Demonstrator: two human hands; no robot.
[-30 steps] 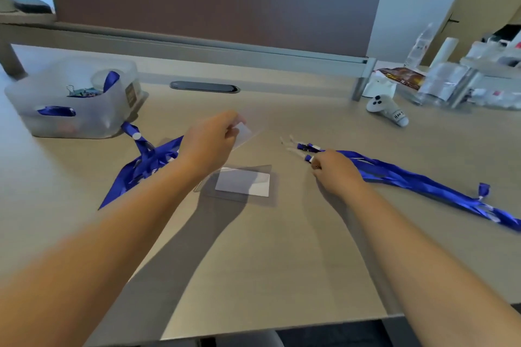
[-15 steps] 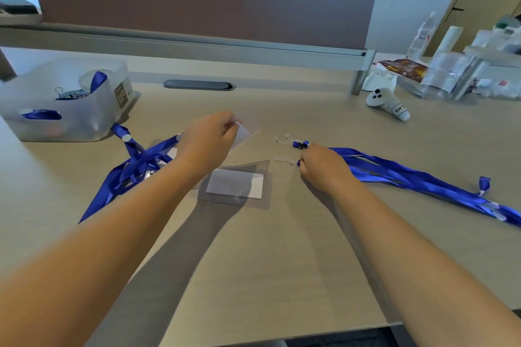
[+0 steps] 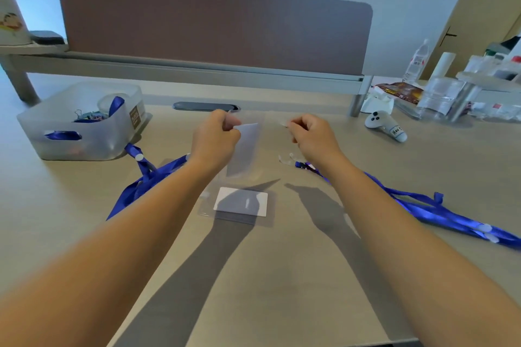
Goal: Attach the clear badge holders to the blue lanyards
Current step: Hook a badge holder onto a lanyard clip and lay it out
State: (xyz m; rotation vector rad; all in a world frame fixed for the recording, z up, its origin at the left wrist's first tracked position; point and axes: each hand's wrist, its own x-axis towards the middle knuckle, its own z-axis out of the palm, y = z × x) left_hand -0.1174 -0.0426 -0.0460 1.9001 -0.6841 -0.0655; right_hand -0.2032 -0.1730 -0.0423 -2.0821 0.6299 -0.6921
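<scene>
My left hand (image 3: 215,139) pinches the top of a clear badge holder (image 3: 244,149) with a white card inside; it hangs upright above the desk. My right hand (image 3: 311,136) is raised beside it, fingers closed on a small clear strap end (image 3: 284,124). A second clear badge holder (image 3: 241,202) with a white card lies flat on the desk below my hands. One bunch of blue lanyards (image 3: 434,210) trails off to the right, its clip end (image 3: 303,165) under my right wrist. Another blue lanyard bunch (image 3: 146,180) lies to the left.
A translucent plastic bin (image 3: 81,127) with binder clips and a lanyard stands at the back left. A white controller (image 3: 386,125), bottles and packets crowd the back right. A brown divider panel (image 3: 214,28) runs along the desk's far edge.
Both hands rose off the desk. My left hand lifted the badge holder upright; my right hand left the lanyard clips and came up holding a small clear strap.
</scene>
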